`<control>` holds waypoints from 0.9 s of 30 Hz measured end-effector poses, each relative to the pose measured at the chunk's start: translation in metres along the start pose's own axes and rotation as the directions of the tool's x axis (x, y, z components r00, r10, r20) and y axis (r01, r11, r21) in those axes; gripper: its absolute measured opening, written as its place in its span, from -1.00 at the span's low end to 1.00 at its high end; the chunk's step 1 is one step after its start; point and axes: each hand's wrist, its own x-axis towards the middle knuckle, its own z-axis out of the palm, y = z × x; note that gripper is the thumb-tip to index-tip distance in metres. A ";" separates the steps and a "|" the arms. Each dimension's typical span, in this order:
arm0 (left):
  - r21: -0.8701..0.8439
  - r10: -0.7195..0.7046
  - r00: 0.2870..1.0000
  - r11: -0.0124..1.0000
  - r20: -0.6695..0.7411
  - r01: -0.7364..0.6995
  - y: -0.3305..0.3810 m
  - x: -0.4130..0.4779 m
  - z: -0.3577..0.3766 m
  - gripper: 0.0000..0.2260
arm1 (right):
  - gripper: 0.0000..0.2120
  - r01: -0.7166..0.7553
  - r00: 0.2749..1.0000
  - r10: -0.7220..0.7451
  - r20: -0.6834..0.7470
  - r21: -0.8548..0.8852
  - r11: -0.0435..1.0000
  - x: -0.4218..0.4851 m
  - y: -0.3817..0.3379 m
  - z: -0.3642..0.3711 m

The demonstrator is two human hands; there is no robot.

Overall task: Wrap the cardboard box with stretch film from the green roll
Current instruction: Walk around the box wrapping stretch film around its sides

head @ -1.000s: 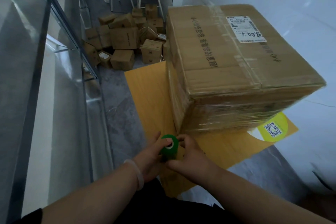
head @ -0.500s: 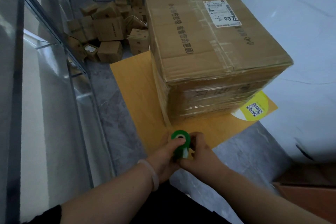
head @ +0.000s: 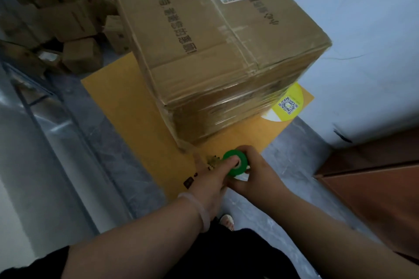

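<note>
A large cardboard box [head: 215, 47] stands on a flat yellow cardboard sheet [head: 136, 115]. Shiny stretch film bands its lower side walls, and a white label is stuck on its top. Just below the box's near corner I hold the green roll [head: 235, 163] upright with both hands. My left hand [head: 210, 183] grips it from the left, with a finger over the core's hole. From the right, my right hand [head: 256, 176] wraps around the roll. A thin strip of film runs from the roll toward the box's corner.
Several small cardboard boxes [head: 68, 20] lie piled on the floor at the upper left. A glass partition [head: 34, 142] runs along the left. A white wall [head: 374, 52] stands right of the box, and a brown cardboard piece [head: 374, 199] lies at the right. A yellow QR sticker [head: 289, 104] shows beside the box.
My hands and the green roll have shifted rightward along the box's near side. The view has moved closer and lower, so the box fills more of the frame.
</note>
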 end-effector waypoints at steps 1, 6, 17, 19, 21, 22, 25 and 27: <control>0.001 0.001 1.000 1.000 0.004 -0.001 0.001 0.002 0.003 0.12 | -0.47 -0.001 1.000 0.001 -0.021 0.012 1.000 0.001 0.001 -0.001; 0.056 0.011 1.000 0.998 -0.001 -0.011 0.001 0.014 0.011 0.34 | -0.45 -0.001 0.999 -0.004 0.041 0.122 0.992 0.005 0.010 -0.014; -0.108 0.049 0.993 0.992 -0.104 -0.060 0.009 -0.001 0.064 -0.29 | -0.42 0.334 0.922 -0.287 0.261 -0.158 0.929 0.064 0.028 -0.074; -0.173 0.074 0.985 0.980 -0.155 -0.101 -0.001 0.000 0.084 -0.17 | -0.42 0.397 0.897 -0.332 0.291 -0.203 0.895 0.078 0.032 -0.089; -0.215 0.107 0.969 0.964 -0.223 -0.156 -0.005 0.004 0.104 -0.12 | -0.42 0.451 0.875 -0.382 0.296 -0.214 0.866 0.089 0.035 -0.103; -0.238 0.116 0.961 0.955 -0.253 -0.178 -0.006 0.006 0.114 -0.11 | -0.42 0.471 0.865 -0.403 0.298 -0.204 0.858 0.093 0.035 -0.108; -0.320 0.104 0.941 0.924 -0.321 -0.211 -0.013 0.004 0.140 -0.06 | -0.42 0.499 0.827 -0.417 0.377 -0.147 0.854 0.104 0.040 -0.122; -0.378 0.090 0.924 0.894 -0.372 -0.239 -0.020 -0.001 0.153 -0.04 | -0.44 0.545 0.770 -0.440 0.462 -0.115 0.831 0.108 0.047 -0.131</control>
